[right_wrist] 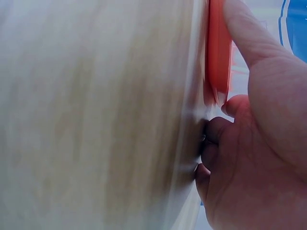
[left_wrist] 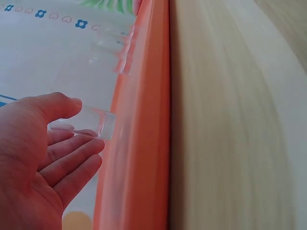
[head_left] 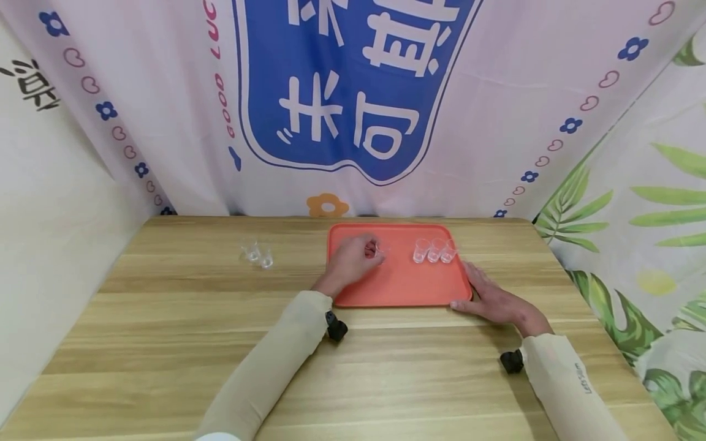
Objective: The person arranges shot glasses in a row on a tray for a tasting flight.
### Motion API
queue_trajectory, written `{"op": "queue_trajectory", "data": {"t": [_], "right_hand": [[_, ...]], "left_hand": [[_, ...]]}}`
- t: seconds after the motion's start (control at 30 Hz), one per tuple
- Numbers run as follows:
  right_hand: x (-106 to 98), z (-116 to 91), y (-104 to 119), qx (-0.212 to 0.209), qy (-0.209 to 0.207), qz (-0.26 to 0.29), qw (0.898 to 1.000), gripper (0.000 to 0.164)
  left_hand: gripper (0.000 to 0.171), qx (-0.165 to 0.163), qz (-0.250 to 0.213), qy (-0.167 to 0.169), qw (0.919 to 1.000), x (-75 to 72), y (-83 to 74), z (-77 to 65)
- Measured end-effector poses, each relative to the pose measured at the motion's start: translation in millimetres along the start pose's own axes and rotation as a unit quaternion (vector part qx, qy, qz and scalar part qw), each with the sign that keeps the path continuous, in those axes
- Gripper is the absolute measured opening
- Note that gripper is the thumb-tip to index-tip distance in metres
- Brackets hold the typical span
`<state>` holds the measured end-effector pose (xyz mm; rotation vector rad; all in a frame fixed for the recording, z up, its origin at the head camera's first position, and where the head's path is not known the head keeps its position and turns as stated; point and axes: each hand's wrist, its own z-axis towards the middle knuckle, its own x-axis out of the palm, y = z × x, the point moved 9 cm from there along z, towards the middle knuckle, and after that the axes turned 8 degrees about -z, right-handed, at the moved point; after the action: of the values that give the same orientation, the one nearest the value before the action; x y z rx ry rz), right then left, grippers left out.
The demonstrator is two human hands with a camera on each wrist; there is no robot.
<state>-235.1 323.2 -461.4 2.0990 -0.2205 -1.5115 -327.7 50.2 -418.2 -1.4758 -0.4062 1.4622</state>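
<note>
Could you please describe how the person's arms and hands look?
The left hand and right hand are ungloved. The left sleeve and right sleeve are beige and long; the right bears small dark lettering. A small black device sits at each wrist.

The tray [head_left: 397,288] is orange-red. The cups [head_left: 434,253] are clear and see-through. The tabletop [head_left: 397,367] is light brown with paler and darker wood stripes. Past its far edge, the curtain [head_left: 176,73] is pale pinkish white, with blue flowers [head_left: 106,111], pink hearts [head_left: 91,84] and a big blue sign [head_left: 350,79] with white writing [head_left: 311,110]. Past the right edge, the cloth [head_left: 618,159] is white with green leaves [head_left: 670,195]. The sleeves [head_left: 270,361] are a soft cream.
</note>
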Motion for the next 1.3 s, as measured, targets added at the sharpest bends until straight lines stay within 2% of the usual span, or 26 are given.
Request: {"op": "queue_trajectory", "data": {"t": [0.13, 0.3, 0.6, 1.0, 1.3], "right_hand": [[-1, -1, 2, -0.008, 0.000, 0.005, 1.000, 0.108], [-2, -1, 2, 0.003, 0.004, 0.000, 1.000, 0.109], [-4, -2, 6, -0.001, -0.004, -0.010, 1.000, 0.107], [0, -2, 5, 0.022, 0.009, -0.005, 1.000, 0.107], [0, -2, 5, 0.000, 0.003, 0.004, 1.000, 0.108]], "left_hand": [[0.022, -0.009, -0.013, -0.001, 0.9999, 10.5, -1.3, 3.6], [0.026, -0.003, -0.025, -0.002, 0.9997, 21.4, -5.6, 8.1], [0.029, -0.008, -0.042, -0.002, 0.9991, 34.9, -13.7, 15.6], [0.028, -0.027, -0.042, 0.014, 0.9987, 48.7, -14.6, 17.6], [0.028, -0.025, -0.038, 0.009, 0.9989, 50.5, -18.7, 19.0]]}}
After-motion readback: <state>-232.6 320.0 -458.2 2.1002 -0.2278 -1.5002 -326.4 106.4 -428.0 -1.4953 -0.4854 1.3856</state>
